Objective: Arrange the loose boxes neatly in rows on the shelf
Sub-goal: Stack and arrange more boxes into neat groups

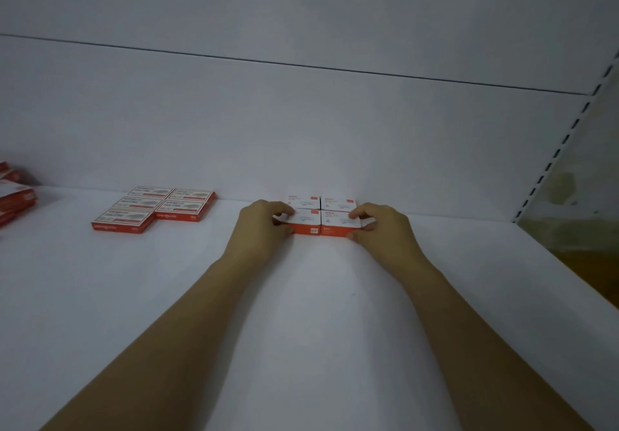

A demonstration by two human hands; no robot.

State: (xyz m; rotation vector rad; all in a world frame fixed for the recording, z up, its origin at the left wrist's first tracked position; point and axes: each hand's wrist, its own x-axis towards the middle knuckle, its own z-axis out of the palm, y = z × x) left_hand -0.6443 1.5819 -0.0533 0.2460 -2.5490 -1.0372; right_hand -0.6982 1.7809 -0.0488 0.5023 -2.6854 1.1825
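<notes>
Left hand (268,226) pinches the front-left box (304,226), right hand (380,226) the front-right box (339,226), at frame centre on the shelf (301,313), touching two back boxes (321,202). Judged step: squaring this block; next calls for letting go without nudging it

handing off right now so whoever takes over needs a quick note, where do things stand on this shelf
Left hand grips the front-left box; right hand grips the front-right box.
Both boxes sit against the back two boxes at the rear wall of the shelf, making a two-by-two block.
Done: that block, and a five-box group further left, with one front spot open.
Left: let go, then probably sort the pile of red boxes at the far left edge, which looks loose.
</notes>
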